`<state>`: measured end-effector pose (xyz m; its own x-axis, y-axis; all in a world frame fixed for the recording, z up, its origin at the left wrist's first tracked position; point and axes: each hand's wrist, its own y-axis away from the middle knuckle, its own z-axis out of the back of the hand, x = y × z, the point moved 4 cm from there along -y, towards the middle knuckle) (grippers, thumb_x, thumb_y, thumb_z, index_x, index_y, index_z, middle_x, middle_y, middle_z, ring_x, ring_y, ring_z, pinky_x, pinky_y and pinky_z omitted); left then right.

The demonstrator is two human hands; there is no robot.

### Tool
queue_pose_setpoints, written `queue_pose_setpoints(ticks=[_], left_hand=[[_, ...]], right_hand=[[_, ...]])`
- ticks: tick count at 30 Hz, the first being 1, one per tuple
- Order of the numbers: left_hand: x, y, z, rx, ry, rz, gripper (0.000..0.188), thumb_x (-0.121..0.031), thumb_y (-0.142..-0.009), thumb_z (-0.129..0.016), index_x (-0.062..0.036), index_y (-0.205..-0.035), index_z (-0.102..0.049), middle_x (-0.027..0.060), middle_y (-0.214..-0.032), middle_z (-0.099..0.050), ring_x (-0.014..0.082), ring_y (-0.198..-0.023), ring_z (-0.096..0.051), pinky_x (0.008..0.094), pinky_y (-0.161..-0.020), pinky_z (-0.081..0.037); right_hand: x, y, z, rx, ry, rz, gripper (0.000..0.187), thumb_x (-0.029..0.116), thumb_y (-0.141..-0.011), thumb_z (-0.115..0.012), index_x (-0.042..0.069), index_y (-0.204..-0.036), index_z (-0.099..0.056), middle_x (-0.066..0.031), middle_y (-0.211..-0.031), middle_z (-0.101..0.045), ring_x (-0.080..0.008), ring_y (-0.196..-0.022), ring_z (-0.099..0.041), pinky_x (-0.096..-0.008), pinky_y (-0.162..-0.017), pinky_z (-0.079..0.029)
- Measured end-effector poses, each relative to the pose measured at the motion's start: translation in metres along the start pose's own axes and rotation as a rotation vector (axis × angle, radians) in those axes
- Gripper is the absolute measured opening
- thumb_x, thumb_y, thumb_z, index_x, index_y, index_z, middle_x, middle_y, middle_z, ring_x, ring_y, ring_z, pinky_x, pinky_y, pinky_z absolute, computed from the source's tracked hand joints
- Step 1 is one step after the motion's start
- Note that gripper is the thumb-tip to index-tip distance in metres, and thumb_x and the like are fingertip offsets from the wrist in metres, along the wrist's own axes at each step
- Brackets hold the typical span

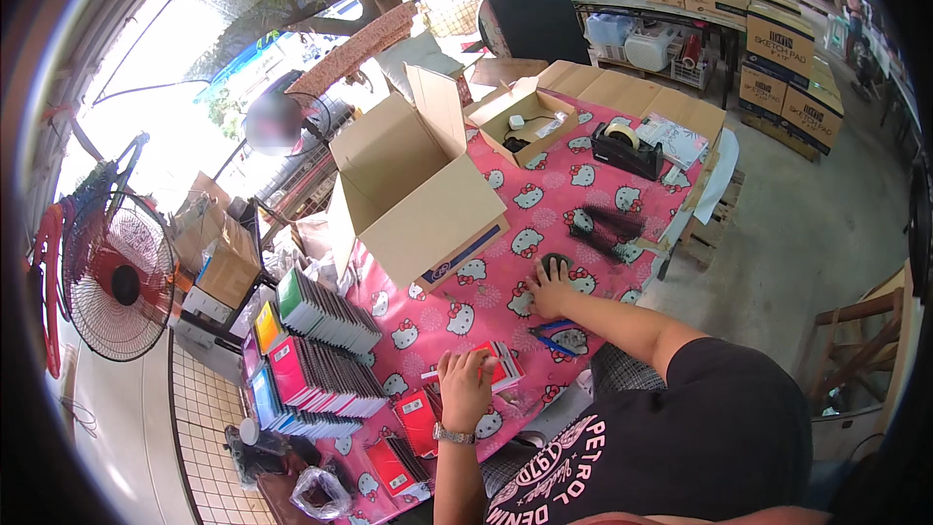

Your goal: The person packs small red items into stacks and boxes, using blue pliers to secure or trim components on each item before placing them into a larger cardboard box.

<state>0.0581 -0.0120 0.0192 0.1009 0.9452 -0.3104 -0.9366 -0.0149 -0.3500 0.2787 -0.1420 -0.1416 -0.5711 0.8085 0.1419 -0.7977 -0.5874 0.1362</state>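
My left hand [465, 384], with a watch at the wrist, has its fingers bent over the edge of a small red notebook [505, 367]. A thin white edge sticks out on its other side; I cannot make out what it belongs to. Below lie more red notebooks [418, 422] and a fanned pile of red notebooks [397, 467]. My right hand [551, 292] reaches across the table with its fingers spread, touching a dark round object [556, 262] whose kind is partly hidden. A blue pen-like tool [553, 339] lies between my arms.
Rows of notebooks [316, 374] in several colours stand at the left. A large open carton [428, 214] and a smaller open box [525, 126] sit farther back on the pink patterned tablecloth [530, 196]. A black tape dispenser [627, 151] stands far right; a fan [121, 282] is left.
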Motion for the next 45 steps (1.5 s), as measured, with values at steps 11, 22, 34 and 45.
queue_pose_setpoints(ticks=[11, 22, 34, 45], left_hand=[[-0.003, -0.005, 0.005, 0.047, 0.032, -0.035, 0.017, -0.016, -0.091, -0.062, -0.0079, -0.106, -0.064, 0.0090, -0.094, -0.067, 0.0286, -0.098, -0.062, 0.0459, -0.110, -0.032], [0.000, 0.016, 0.006, -0.105, -0.263, 0.146, 0.024, -0.032, -0.092, -0.065, -0.0114, -0.105, -0.064, 0.0109, -0.111, -0.063, 0.0338, -0.122, -0.051, 0.0610, -0.113, -0.022], [0.015, 0.019, -0.001, -0.118, -0.088, 0.140, 0.031, -0.030, -0.081, -0.076, -0.0104, -0.101, -0.062, 0.0102, -0.102, -0.059, 0.0339, -0.103, -0.054, 0.0495, -0.093, -0.041], [0.017, 0.011, 0.003, -0.122, -0.035, 0.151, 0.033, -0.022, -0.078, -0.077, -0.0067, -0.104, -0.063, 0.0128, -0.105, -0.060, 0.0360, -0.106, -0.054, 0.0474, -0.092, -0.044]], right_hand=[[-0.050, -0.009, 0.011, 0.004, -0.049, 0.027, 0.089, 0.055, -0.088, -0.057, 0.013, -0.157, -0.021, -0.0182, -0.162, -0.020, -0.0485, -0.147, -0.014, -0.0676, -0.114, -0.013], [-0.044, 0.001, 0.017, 0.035, 0.043, -0.022, 0.076, 0.061, -0.086, -0.061, 0.031, -0.152, -0.036, -0.0252, -0.159, -0.020, -0.0467, -0.137, -0.035, -0.0560, -0.109, -0.033], [-0.046, -0.010, 0.012, -0.011, -0.031, -0.086, 0.103, 0.066, -0.077, -0.069, 0.003, -0.151, -0.033, -0.0272, -0.143, -0.044, -0.0396, -0.121, -0.055, -0.0480, -0.096, -0.048], [-0.070, -0.018, 0.020, -0.196, -0.074, 0.385, 0.057, 0.044, -0.068, -0.079, 0.007, -0.110, -0.068, -0.0146, -0.134, -0.059, -0.0383, -0.124, -0.052, -0.0456, -0.104, -0.042]])
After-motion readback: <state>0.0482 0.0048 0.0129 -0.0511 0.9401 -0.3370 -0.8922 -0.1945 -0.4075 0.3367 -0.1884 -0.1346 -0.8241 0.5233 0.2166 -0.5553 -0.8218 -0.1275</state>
